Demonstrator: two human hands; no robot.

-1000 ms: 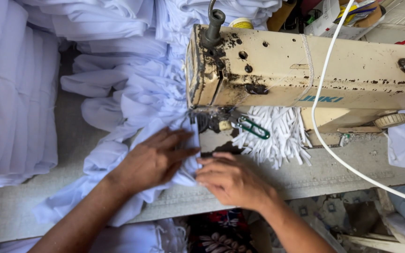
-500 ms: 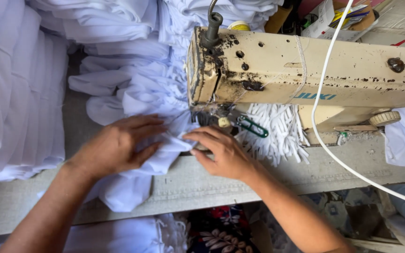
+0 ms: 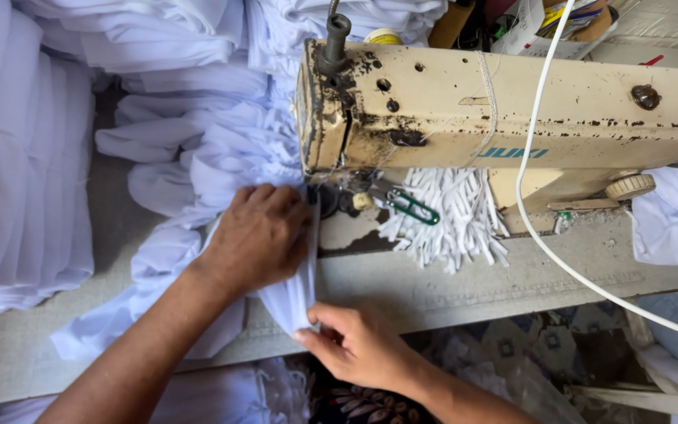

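My left hand (image 3: 259, 234) lies flat, palm down, on a white cloth piece (image 3: 198, 235), pressing it to the table just left of the needle area (image 3: 339, 196) of an old cream sewing machine (image 3: 512, 118). The cloth's near end hangs over the table's front edge. My right hand (image 3: 355, 345) pinches that hanging end between thumb and fingers, below the table edge.
Stacks of folded white cloth (image 3: 17, 173) fill the left and back. A bundle of white strips (image 3: 449, 216) and green-handled snips (image 3: 410, 206) lie under the machine arm. A white cord (image 3: 543, 196) crosses the grey table (image 3: 472, 290). More white fabric (image 3: 676, 224) sits at right.
My left hand has slid right, up to the presser foot. My right hand has drawn back from the needle to the table's front edge, gripping the cloth's end.
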